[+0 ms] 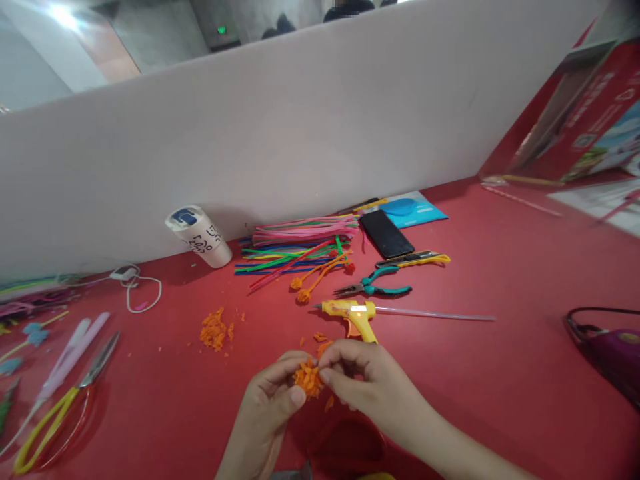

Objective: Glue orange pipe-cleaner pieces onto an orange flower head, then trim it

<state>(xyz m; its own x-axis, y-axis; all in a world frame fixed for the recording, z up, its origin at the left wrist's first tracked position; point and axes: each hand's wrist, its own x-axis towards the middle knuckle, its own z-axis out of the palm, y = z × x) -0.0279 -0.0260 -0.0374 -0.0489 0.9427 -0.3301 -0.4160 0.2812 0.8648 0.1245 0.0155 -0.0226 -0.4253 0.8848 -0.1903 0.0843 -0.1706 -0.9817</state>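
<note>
An orange flower-like ball of many small petals point(308, 379) is held between the thumb and fingers of my left hand point(267, 407). At its right side, my right hand point(367, 377) is closed in a pinch, fingertips touching the ball's edge; whatever lies between them is hidden. Orange scraps lie on the table just around my fingers. Beyond my right hand is a yellow glue gun point(350, 312) with a clear glue stick out of its back. A pile of orange petal pieces point(214, 330) lies to the left.
Teal-handled pliers point(373, 285), a utility knife point(415, 259), a phone point(387, 233) and coloured pipe cleaners point(300, 243) lie behind the glue gun. A white tumbler point(199, 237) stands by the partition point(280, 133). Scissors point(70, 400) lie left; a purple corded device point(607, 353) sits right.
</note>
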